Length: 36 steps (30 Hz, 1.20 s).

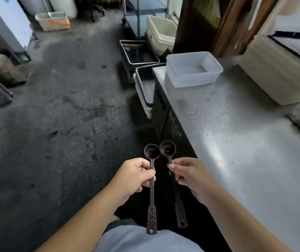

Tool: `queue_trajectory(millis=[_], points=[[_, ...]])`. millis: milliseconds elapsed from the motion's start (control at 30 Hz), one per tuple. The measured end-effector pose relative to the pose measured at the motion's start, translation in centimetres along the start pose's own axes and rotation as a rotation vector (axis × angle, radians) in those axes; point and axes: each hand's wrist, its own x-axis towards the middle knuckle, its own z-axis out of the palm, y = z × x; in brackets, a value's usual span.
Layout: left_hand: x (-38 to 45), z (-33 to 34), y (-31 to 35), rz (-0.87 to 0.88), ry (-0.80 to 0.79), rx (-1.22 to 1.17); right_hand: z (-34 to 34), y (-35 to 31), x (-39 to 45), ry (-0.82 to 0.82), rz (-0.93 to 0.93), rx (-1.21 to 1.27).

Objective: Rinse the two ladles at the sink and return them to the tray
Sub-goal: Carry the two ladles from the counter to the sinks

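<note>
I hold two small dark ladles side by side in front of me, bowls pointing away. My left hand (135,176) grips the stem of the left ladle (151,151), whose perforated handle end hangs below the fist. My right hand (189,176) pinches the stem of the right ladle (167,148) between thumb and fingers. The two round bowls almost touch. Both ladles hover over the dark floor beside the counter edge. No sink is in view.
A steel counter (236,142) runs along the right, carrying a clear plastic tub (193,70) and a white box (280,70). Stacked dark trays (138,51) and a tray (143,88) sit beyond the counter's end. Wet concrete floor (63,124) spreads left.
</note>
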Motion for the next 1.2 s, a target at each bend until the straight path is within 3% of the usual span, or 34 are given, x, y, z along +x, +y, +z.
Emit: queue_trajectory(millis=[367, 733, 1000, 1200], points=[[-4.6, -22.9, -3.6, 0.005, 0.349, -0.26, 24.7, -6.1, 8.0, -0.359, -0.037, -0.078], [-3.9, -35.7, -5.3, -0.045, 0.675, -0.491, 40.7, -11.4, 17.6, -0.727, -0.019, -0.204], [1.2, -47.3, -2.8, -0.055, 0.927, -0.656, 53.3, -18.2, 29.9, -0.994, -0.044, -0.384], [2.4, -54.5, -1.3, -0.042, 1.079, -0.786, 63.2, -23.7, 34.3, -1.144, -0.013, -0.504]])
